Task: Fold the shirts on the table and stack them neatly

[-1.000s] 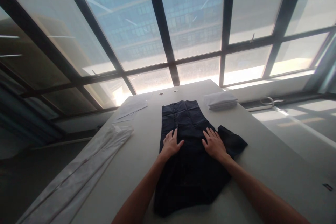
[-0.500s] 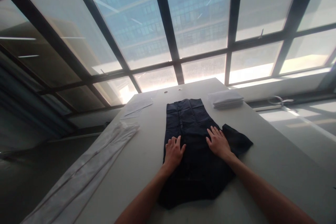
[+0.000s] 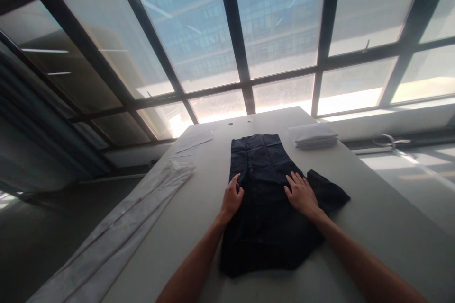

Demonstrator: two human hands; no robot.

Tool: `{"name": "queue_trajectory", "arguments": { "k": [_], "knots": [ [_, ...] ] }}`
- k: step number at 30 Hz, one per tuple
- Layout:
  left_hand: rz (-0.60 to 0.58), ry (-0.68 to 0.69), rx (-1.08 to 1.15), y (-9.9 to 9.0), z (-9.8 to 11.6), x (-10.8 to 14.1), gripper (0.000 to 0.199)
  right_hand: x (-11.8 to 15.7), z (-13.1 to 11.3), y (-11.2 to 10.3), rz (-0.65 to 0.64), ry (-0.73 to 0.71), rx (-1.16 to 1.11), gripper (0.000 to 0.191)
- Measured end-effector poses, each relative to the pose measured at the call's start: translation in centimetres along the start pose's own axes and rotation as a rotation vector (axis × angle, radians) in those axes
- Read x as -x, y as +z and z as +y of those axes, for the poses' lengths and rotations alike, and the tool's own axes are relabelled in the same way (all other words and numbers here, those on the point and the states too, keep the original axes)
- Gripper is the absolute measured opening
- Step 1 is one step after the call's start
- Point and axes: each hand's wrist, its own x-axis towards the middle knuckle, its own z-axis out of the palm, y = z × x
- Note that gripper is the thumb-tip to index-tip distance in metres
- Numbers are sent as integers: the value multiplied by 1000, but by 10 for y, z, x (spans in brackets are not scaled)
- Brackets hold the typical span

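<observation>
A dark navy shirt lies front up, folded narrow at its far end, with a placket running down its middle. At its left edge, my left hand is turned on its side, thumb and forefinger closed on the cloth; its other fingers are mostly hidden. My right hand rests flat and open on the shirt's right side, fingers spread. Just right of that hand, a sleeve-like flap sticks out over the table.
The white table reaches toward large windows. White fabric is spread along its left edge, with thin white sheets beyond. A folded white stack sits at the far right. A curtain hangs at left.
My left hand has shifted from lying on the shirt to its left edge, and its fingers have drawn together. The right hand stays flat in place. The view has swung slightly left.
</observation>
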Motion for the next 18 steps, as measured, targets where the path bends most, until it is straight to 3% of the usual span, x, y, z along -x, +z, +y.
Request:
{"name": "queue_trajectory", "arguments": {
  "k": [4,8,13,16,18],
  "knots": [
    [95,-98,159,-37,-29,-3,57,-1,1,1,-2,0,-12,58],
    [132,-296,237,-75,-70,6,67,-1,1,3,13,-5,-3,57],
    [35,-474,186,-102,-105,15,77,0,1,3,26,-9,-16,57],
    [84,-430,-2,-104,-102,15,70,0,1,3,29,-9,-1,57],
    [150,-276,-115,-101,-90,15,59,0,1,2,27,-8,12,56]
  ]
}}
